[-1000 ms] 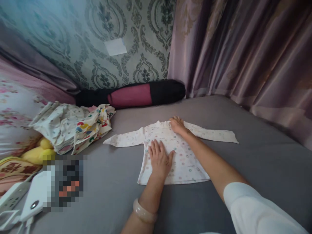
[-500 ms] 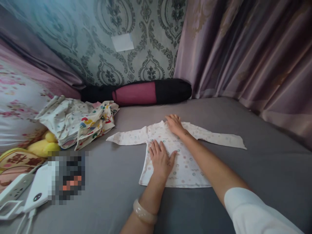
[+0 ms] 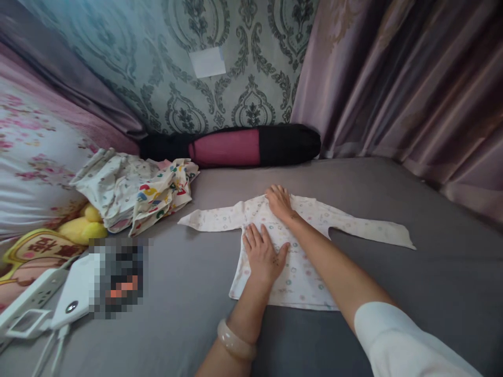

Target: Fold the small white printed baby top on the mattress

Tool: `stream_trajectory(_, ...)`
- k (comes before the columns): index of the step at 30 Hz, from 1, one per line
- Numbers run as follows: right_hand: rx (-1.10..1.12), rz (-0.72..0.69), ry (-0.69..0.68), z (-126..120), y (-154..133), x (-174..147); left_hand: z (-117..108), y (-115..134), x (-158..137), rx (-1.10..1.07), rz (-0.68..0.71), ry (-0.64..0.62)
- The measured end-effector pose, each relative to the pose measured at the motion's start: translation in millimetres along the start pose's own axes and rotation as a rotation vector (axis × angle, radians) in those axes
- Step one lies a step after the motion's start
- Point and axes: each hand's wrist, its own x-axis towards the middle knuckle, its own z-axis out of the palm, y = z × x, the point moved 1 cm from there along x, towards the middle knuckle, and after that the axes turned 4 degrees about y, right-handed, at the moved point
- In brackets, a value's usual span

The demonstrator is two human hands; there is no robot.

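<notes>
A small white long-sleeved shirt [image 3: 306,267] with a pastel print lies spread on the grey bed sheet, collar away from me and both sleeves stretched out sideways. My left hand [image 3: 265,254] rests flat on the left side of its chest, fingers apart. At the neckline is my right hand [image 3: 279,201], palm down, its fingers slightly bent over the collar edge. My right forearm crosses the shirt and hides part of its right side and hem. Neither hand shows fabric pinched in it.
Folded printed clothes [image 3: 129,191] are piled at the left, by a floral pillow [image 3: 31,167] and a yellow plush [image 3: 82,230]. Nearer are a white power strip [image 3: 43,293] and a white device with cables [image 3: 76,290]. A black and maroon roll [image 3: 228,149] lies along the wall.
The view has shifted a little. My right hand has slid slightly left along the collar, its fingers closer together. The shirt's right sleeve and hem have come slightly nearer. My left hand stays flat.
</notes>
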Motion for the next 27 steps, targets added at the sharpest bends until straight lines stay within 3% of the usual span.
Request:
stream_trajectory(4,-0.008,0.043,0.037,4,-5,-3,2,-1,0,0.007,0.003,0.0)
stream_trajectory(10,-0.032,0.18,0.064,-10,-21,-18,-2,0,0,0.059,0.011,0.016)
stream_trajectory(16,0.094,0.095,-0.019,-19,-24,-64,-6,3,-1,0.107,-0.012,0.034)
stream_trajectory(20,0.129,0.076,-0.082,-20,-8,-92,-8,1,-1,0.089,-0.01,0.035)
stream_trajectory(27,0.066,0.23,-0.188,-27,40,-99,-3,-5,-2,0.099,0.006,0.068)
